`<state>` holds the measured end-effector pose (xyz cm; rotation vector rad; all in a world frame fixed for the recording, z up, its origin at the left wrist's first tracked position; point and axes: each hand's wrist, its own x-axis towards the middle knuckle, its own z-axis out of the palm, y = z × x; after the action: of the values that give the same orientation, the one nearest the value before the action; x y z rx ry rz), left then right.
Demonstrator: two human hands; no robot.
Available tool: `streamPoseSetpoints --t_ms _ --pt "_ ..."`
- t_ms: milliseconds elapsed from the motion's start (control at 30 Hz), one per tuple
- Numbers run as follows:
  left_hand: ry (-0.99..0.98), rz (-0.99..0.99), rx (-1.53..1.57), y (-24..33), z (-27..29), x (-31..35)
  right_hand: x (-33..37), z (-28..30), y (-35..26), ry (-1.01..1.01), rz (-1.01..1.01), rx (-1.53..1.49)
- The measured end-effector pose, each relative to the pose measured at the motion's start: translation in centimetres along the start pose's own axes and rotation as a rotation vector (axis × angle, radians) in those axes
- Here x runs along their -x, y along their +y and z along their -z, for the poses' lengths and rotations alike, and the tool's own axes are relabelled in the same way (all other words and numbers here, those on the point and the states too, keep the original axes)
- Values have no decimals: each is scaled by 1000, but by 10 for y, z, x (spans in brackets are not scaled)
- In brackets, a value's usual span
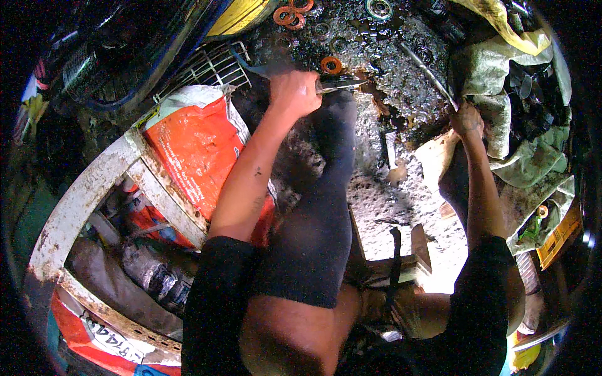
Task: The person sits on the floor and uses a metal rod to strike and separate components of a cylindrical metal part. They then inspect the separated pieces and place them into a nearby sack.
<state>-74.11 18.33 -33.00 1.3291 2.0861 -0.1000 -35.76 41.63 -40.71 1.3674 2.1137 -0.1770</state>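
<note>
My left hand [295, 93] is closed in a fist above my left knee. From it a dark metal tool [343, 84] with a narrow, pointed end sticks out to the right; its exact kind is unclear. On the right, my right hand [467, 121] grips a long, thin metal rod [431, 76], which slants up and left over the wet, oily ground [401, 94]. Just beyond the left hand's tool lies an orange ring [331, 65]. Several more orange rings [284, 15] and a pale round ring [379, 9] lie farther off.
A red-orange sack [194, 147] and a rusty white metal frame [94, 178] stand at left, near a white wire rack [207, 67]. Dirty cloth sacking [489, 78] lines the right. Between my legs are what looks like a small brush [390, 149] and a wooden piece [407, 268].
</note>
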Motion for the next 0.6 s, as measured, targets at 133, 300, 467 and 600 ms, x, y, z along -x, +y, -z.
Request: streamPoseSetpoints --t_ms 133,300,467,600 --pt "-42 -8 21 -3 1 -8 22 13 -6 12 65 -165" --pt "-49 -50 -4 -1 3 -15 73 7 -18 103 134 -685" --pt "-81 -14 -8 -6 2 -5 160 16 -78 -338 -115 -1240" --pt "3 -47 -1 -6 3 -15 212 -42 -112 -153 -274 -1031"
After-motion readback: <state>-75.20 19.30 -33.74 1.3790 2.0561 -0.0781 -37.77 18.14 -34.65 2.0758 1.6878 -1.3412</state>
